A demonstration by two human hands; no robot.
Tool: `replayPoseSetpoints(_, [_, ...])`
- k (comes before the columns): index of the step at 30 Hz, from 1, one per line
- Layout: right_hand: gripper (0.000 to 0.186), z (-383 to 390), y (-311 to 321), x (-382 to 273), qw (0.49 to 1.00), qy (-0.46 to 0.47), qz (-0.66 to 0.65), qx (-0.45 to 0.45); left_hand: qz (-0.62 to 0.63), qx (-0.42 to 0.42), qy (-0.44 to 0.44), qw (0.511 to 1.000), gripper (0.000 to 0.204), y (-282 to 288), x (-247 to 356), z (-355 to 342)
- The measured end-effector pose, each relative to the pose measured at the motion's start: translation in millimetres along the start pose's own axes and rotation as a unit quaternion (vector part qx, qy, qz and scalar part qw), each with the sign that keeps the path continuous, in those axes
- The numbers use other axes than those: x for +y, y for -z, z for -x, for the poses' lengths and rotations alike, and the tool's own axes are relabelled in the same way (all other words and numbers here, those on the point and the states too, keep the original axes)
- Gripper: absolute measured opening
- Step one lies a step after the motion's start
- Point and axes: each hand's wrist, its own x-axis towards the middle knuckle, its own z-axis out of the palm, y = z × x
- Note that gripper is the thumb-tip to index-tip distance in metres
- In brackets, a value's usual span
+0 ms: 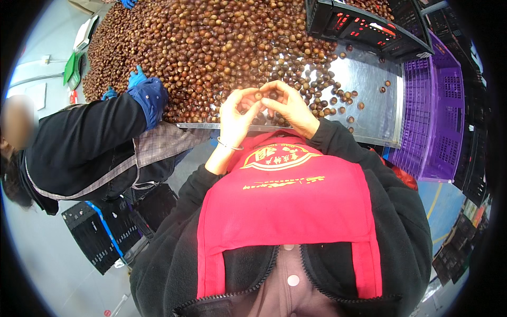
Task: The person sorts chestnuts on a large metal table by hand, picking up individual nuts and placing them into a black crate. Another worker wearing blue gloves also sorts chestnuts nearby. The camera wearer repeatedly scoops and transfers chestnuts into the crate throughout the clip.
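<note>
**A small round hold with little margin for a slip**

The left hand [236,112] has its thumb and index finger brought nearly together at a round brown fruit [259,96], which sits at the meeting point of both hands' fingertips. The right hand [292,108] is half curled, its thumb and index finger bent toward the same piece; whether it grips that piece too, I cannot tell. A darker fruit [273,95] shows inside its curve (held, or lying just beyond, the view does not settle).

The likeliest trouble, as I judge it, is the piece rolling out: it is round, and only fingertips seem to bear on it. Pressing off-centre could shoot it sideways. Dropped, it would probably be lost among its lookalikes in the heap [211,47], or bounce over the near edge of the metal table [367,119] toward the apron [288,206].

Both wrists angle inward, palms facing each other, so the hands form a shallow arch above that edge. A bracelet [229,145] circles the left wrist; the elbows spread wide in black sleeves.

Farther out, a co-worker's blue-gloved hand [137,77] is at the heap to the left, while a black crate [369,33] and a purple crate [435,105] flank the right.
</note>
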Motion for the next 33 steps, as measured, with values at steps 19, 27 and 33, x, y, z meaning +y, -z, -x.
replayPoseSetpoints(19, [0.022,7.6,2.5,4.0,1.0,-0.005,-0.015,0.016,-0.188,0.02,-0.142,0.972,0.03,-6.7,9.9,9.5])
replayPoseSetpoints(27, [0.025,9.7,5.6,16.3,0.998,-0.027,-0.055,0.008,-0.22,0.008,-0.134,0.966,0.034,-13.5,11.2,14.8])
replayPoseSetpoints(33, [0.022,6.0,19.8,4.1,0.987,-0.036,-0.138,0.077,-0.152,-0.01,-0.085,0.985,0.051,-9.8,-6.1,27.4])
